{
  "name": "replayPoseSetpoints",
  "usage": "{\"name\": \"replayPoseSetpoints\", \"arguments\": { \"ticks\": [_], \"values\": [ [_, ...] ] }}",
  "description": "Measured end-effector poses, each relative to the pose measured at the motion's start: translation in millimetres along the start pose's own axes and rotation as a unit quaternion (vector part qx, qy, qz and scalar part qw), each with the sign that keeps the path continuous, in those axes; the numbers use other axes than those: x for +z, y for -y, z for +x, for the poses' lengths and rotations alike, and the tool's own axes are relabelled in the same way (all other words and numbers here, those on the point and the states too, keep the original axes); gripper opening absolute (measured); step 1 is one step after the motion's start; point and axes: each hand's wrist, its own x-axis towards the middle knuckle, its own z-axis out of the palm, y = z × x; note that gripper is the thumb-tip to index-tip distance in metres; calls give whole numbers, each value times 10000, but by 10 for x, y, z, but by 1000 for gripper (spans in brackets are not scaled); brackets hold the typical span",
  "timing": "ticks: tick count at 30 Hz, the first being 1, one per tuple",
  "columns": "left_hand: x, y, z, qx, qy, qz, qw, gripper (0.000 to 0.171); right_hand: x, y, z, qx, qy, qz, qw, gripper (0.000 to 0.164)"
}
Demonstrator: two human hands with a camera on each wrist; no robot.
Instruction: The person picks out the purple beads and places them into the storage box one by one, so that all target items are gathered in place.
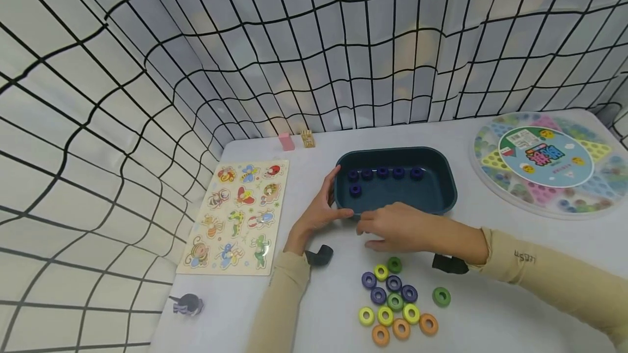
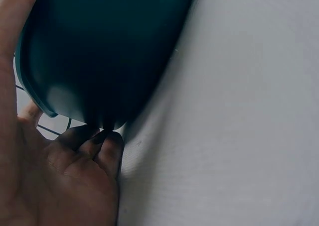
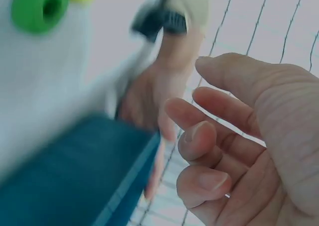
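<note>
A dark teal rectangular tray stands on the white table, with several dark purple rings along its far side and one nearer, at the left. My left hand grips the tray's left end, thumb at the near rim and fingers round the end wall, as the left wrist view also shows. Just outside the tray's near rim is my right hand, its fingers loosely bent. Nothing lies between them in the right wrist view. Loose purple, green, yellow and orange rings lie on the table nearer me.
An insect picture board lies at the left. A round clear case with a blue label is at the far right. Small pink and tan pieces sit near the back edge, a grey figure at front left. Black netting surrounds the table.
</note>
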Motion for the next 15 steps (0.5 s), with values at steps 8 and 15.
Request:
{"name": "replayPoseSetpoints", "arguments": {
  "ticks": [8, 15],
  "values": [
    [-2, -4, 6, -40, -12, 61, 10000, 106, 267, 219, -15, -251, 842, -268, 9958, 21],
    [0, 26, 1, -80, -52, 102, 9999, 106, 395, 295, -10, -167, 1143, -240, 9930, 18]
  ]
}}
